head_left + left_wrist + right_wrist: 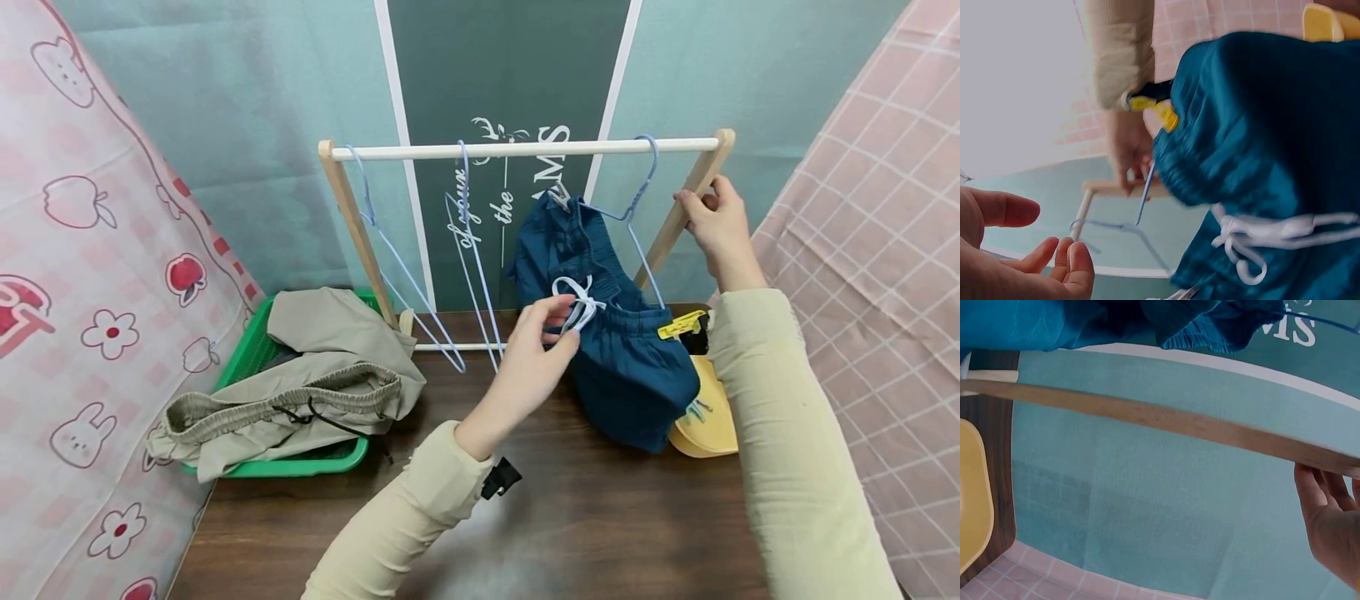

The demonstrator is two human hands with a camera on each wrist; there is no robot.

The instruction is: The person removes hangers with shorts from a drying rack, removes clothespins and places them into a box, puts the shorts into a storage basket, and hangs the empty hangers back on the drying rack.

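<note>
While right fingers [1310,489] grip the wooden post [1166,419], creased blue shorts [630,375] hang, elastic-gathered.

Looked like a staged, home-style laundry corner: printed cloths [225,125] walled three sides of a brown table [600,525] where clothes rack [525,150] and green basket [300,467] stood.

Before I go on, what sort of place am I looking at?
Probably a small, curtained clothes-hanging station: a rack bearing a blue garment, a green basket holding a beige garment, and printed cloths around.
</note>
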